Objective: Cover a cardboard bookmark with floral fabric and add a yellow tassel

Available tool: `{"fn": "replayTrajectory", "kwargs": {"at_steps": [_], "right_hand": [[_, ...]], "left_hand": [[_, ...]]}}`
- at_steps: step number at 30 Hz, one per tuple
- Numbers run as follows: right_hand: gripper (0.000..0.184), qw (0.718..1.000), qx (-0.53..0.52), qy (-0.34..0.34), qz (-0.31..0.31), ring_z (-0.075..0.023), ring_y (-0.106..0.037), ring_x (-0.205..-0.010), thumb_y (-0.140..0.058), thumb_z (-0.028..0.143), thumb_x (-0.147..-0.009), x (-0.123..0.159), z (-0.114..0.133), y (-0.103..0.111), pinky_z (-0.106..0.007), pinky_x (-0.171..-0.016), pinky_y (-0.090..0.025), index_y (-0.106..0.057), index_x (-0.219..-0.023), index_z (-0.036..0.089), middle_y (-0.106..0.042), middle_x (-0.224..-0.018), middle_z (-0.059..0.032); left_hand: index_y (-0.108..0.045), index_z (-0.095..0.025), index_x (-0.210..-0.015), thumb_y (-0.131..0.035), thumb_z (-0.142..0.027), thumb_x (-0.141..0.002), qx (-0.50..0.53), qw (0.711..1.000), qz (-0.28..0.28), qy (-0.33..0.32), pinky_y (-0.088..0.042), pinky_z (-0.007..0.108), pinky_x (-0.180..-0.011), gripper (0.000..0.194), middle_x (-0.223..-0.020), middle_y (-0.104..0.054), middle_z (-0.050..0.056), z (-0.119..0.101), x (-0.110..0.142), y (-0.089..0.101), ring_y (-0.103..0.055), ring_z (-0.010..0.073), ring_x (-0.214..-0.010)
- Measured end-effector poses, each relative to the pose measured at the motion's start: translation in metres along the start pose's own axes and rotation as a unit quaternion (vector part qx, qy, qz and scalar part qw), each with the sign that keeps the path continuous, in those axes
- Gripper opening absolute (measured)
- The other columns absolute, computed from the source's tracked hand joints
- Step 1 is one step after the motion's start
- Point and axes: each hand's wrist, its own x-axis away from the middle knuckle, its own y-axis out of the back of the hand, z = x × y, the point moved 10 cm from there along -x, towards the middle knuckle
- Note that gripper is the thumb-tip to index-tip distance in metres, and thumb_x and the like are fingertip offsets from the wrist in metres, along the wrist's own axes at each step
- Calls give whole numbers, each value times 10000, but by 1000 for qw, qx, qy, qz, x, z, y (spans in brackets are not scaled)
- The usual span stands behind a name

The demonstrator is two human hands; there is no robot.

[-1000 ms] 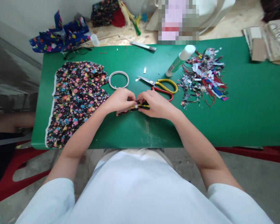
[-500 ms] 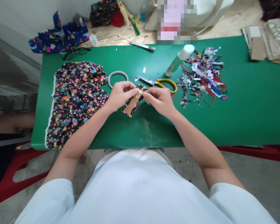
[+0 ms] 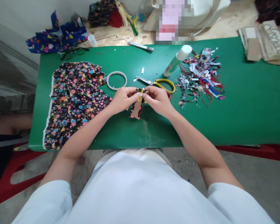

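Between both hands is a small cardboard piece edged with black floral fabric, its bare brown side facing me. A thin yellow cord loops at its upper end, with a small white strip across it. My left hand is closed on the upper left of the piece, the thumb on the strip. My right hand grips the upper right, its thumb on the strip too. Just beyond lie yellow-handled scissors and a roll of tape; the right hand partly hides the scissors.
Black floral fabric covers the left of the green table. A glue stick stands beside a heap of scraps. A cutter and glasses lie at the back; card pieces are at far right.
The cardboard piece has turned to a more upright angle and its lower end has swung right. Both hands keep hold of it at the strip. The view has shifted slightly.
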Motion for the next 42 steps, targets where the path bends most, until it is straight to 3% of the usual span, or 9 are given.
{"fn": "replayTrajectory", "kwargs": {"at_steps": [12,17,20,22,24,27,31,37,42], "right_hand": [[397,1000,-7,16,6,-104,-331,-564,-642,583,-885,2,7,2,-279,-545,-243,-546,-781,212,-408,-615,42],[465,998,-56,10,4,-110,-389,-557,-621,681,-879,1,5,-1,-282,-518,-317,-519,-814,231,-431,-652,35],[496,998,-65,13,9,-110,-422,-521,-572,736,-886,1,2,-4,-278,-484,-363,-512,-859,245,-454,-645,39],[477,999,-23,44,-21,-116,-460,-527,-543,724,-912,2,3,1,-276,-488,-398,-529,-900,248,-483,-650,35],[429,991,49,99,-79,-127,-516,-571,-548,673,-939,5,10,12,-289,-531,-459,-555,-966,245,-540,-704,18],[373,956,164,182,-162,-172,-615,-710,-597,592,-945,14,24,24,-356,-672,-551,-582,-1054,235,-620,-846,-33],[302,918,273,240,-160,-248,-668,-921,-586,534,-964,21,34,18,-472,-871,-552,-638,-1050,249,-671,-974,-79],[208,905,296,249,-177,-242,-663,-881,-610,448,-967,26,37,13,-471,-849,-549,-711,-985,267,-693,-907,-59],[127,921,222,230,-221,-187,-640,-777,-694,357,-929,28,39,19,-392,-786,-547,-761,-888,257,-696,-797,-24]], "left_hand": [[-370,-210,-610,-544,-275,-911,-29,998,-42,-33,-362,244,-547,354,-538,-414,-54,-8,1,2,-456,90,-540],[-491,-210,-738,-497,-379,-984,17,996,-75,-37,-493,255,-733,298,-715,-578,-14,3,-1,3,-606,128,-765],[-566,-223,-1058,-401,-511,-1027,165,985,-11,42,-537,265,-710,334,-832,-665,5,18,-1,-18,-672,133,-749],[-533,-207,-1170,-319,-570,-1034,273,955,63,99,-531,253,-618,442,-795,-671,6,20,3,-39,-668,128,-634],[-539,-180,-1122,-283,-565,-1039,359,919,101,126,-496,230,-533,470,-726,-653,0,15,8,-51,-626,114,-527],[-525,-186,-970,-282,-449,-1061,449,880,94,125,-426,193,-464,369,-652,-617,-19,9,9,-50,-533,79,-434],[-499,-196,-870,-306,-389,-1064,504,846,87,155,-343,166,-423,335,-603,-577,-36,13,11,-54,-475,61,-399],[-457,-211,-866,-336,-354,-1055,511,840,78,164,-276,142,-402,267,-610,-548,-60,15,13,-58,-431,45,-383],[-430,-218,-854,-350,-320,-1044,516,846,69,118,-260,146,-402,230,-629,-553,-57,15,10,-58,-402,41,-384]]}}
